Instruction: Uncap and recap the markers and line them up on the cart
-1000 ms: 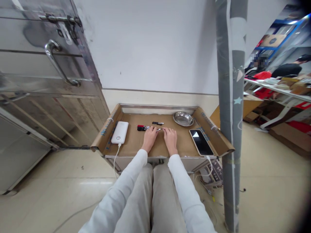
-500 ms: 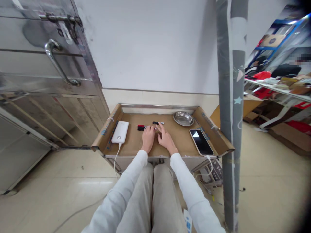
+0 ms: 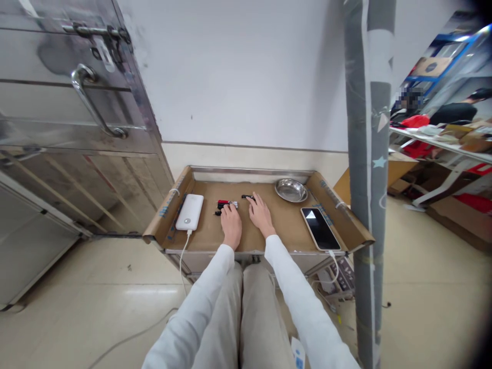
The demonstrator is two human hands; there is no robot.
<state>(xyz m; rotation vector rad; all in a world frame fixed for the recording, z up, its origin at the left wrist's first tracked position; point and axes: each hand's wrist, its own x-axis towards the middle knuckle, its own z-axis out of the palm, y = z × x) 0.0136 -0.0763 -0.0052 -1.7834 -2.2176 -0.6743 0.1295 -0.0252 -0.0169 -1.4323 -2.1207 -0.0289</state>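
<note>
My left hand (image 3: pixel 231 226) rests low over the cardboard-lined tray top (image 3: pixel 209 228), its fingers curled over a slim black pen-like item (image 3: pixel 217 212) whose black end sticks out to the left. Just beyond those fingertips lie a red pen-like item (image 3: pixel 223 202) and a black one with a silvery end (image 3: pixel 222 206), side by side. My right hand (image 3: pixel 262 216) has its fingers stretched out and apart. Its fingertips are at another short black pen-like item (image 3: pixel 247 197), partly covering it. The exact kind of these small items is too small to tell.
A white power bank (image 3: pixel 190 211) with a cable lies at left. At right are a steel dish (image 3: pixel 291 190) and a phone (image 3: pixel 321 229) plugged into a cable. Raised cardboard sides edge the top. A wrapped grey post (image 3: pixel 369 179) stands close by on the right.
My hands have moved apart. The left moved slightly left and toward me, with a black item now under its fingers; the right hand's fingers have shifted over the far black item.
</note>
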